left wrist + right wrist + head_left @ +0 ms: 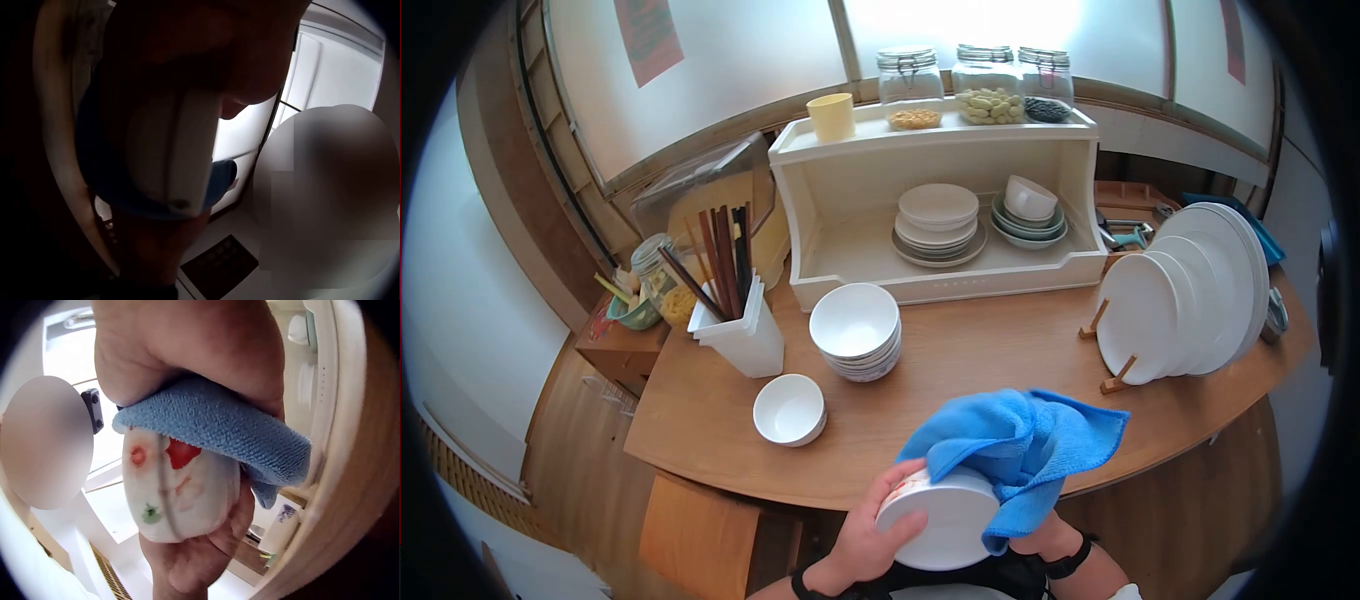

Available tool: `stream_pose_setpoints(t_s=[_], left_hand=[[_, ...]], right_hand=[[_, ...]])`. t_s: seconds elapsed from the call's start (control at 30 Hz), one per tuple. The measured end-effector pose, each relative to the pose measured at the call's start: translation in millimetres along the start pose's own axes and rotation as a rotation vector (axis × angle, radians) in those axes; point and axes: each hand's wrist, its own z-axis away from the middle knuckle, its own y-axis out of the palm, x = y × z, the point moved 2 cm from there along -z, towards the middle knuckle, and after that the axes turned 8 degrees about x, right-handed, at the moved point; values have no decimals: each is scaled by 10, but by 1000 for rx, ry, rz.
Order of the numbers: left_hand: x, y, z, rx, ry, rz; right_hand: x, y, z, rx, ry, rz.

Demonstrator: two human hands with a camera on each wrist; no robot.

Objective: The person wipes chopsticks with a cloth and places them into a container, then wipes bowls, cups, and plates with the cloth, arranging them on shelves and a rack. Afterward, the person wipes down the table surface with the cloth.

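Note:
A white bowl [945,530] with red and green marks on its outer side is tilted in front of the body. The left hand [878,535] grips its left side, thumb over the rim. A blue cloth [1025,440] covers the bowl's far right side; the right hand [1048,538] is mostly hidden under it. In the right wrist view the right hand [194,350] presses the cloth [212,425] on the bowl [181,494], while the left hand [194,562] holds the bowl from the opposite side. The left wrist view is dark, with the left hand [200,44] at its top.
Stacked bowls [855,325] and a single bowl [788,410] stand on the wooden table [980,350]. Behind are a chopstick holder [745,335] and a white shelf [850,190] with dishes and jars. White plates [1138,320] stand in a rack at the right.

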Motion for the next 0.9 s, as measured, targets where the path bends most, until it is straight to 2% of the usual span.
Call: stream_pose_setpoints(t_s=[0.07,0.13,0.23,0.27,0.37,0.4,0.47,0.5,0.53,0.57,0.6,0.63,0.67,0.77,0.8,0.83,0.87,0.9], left_hand=[[-56,-14,55,138,105,-74],[-87,-30,27,116,61,-74],[-98,-2,-37,-106,209,156],[-70,34,-43,-101,205,157],[53,199,12,-424,481,78],[115,252,77,-487,568,-372],[85,283,130,-223,920,-661],[76,281,103,-124,917,-622],[22,269,79,-122,917,-623],[-48,246,43,-35,831,-441],[-105,215,38,51,740,-260],[-165,136,100,151,588,-286],[-337,67,91,280,456,-701],[-351,127,91,322,532,-755],[-231,100,131,230,582,-691],[-162,101,138,138,633,-625],[-154,174,113,137,637,-625],[-174,251,104,90,710,-539]], right_hand=[[5,19,31,-39,-6,16],[14,113,29,-93,-8,39],[29,305,-49,-177,-23,80],[24,383,-67,-207,-24,93],[-18,596,-168,-278,-30,136],[-413,644,-88,-502,82,-253],[-437,478,-124,-260,151,-728],[-367,347,-96,-260,149,-729],[-243,196,-76,-221,127,-241],[-101,110,-128,-175,99,249],[-2,110,-272,-27,33,-695],[313,115,-323,-39,26,3],[562,162,-318,-45,20,701],[328,117,-168,-41,32,555],[219,285,-287,-41,36,483],[74,138,-12,-40,38,414],[596,390,-1201,-38,41,344],[-174,289,-21,-37,42,271]])
